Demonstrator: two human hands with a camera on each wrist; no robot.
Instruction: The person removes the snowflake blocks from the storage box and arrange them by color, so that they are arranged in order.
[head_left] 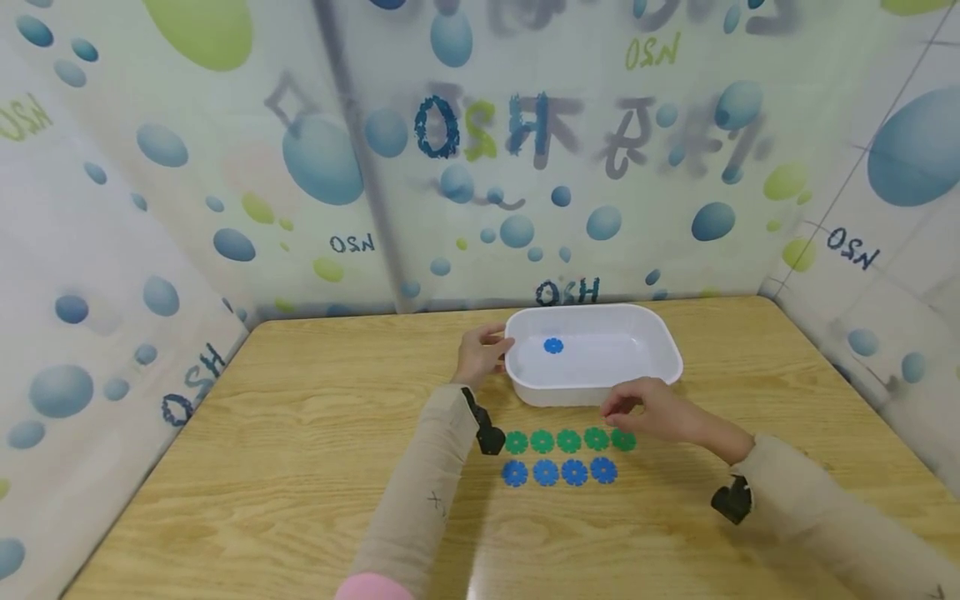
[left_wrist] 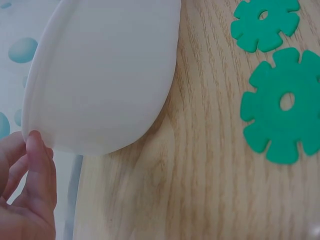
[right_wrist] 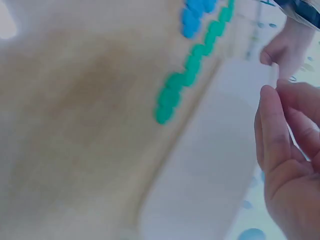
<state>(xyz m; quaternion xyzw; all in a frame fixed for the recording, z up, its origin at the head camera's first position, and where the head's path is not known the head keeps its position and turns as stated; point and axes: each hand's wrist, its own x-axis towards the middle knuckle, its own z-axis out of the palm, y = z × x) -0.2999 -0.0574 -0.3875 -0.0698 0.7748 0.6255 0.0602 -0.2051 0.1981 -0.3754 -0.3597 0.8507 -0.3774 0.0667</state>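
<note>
A white plastic tub (head_left: 596, 393) stands at the far side of the table, with one blue snowflake disc (head_left: 553, 345) lying inside it toward the left. My left hand (head_left: 480, 354) holds the tub's left end; in the left wrist view its thumb and fingers pinch the rim. In front of the tub lies a row of several green snowflake discs (head_left: 568, 441), and nearer still a row of several blue snowflake discs (head_left: 574, 472). My right hand (head_left: 660, 411) hovers by the right end of the green row, fingers loosely bent; nothing shows between them in the right wrist view.
The wooden table (head_left: 300, 458) has a curtain (head_left: 480, 233) with bubble prints hanging behind it and at both sides. The tub stands close to the table's back edge. Both forearms wear beige sleeves (head_left: 420, 467) with black wrist pieces.
</note>
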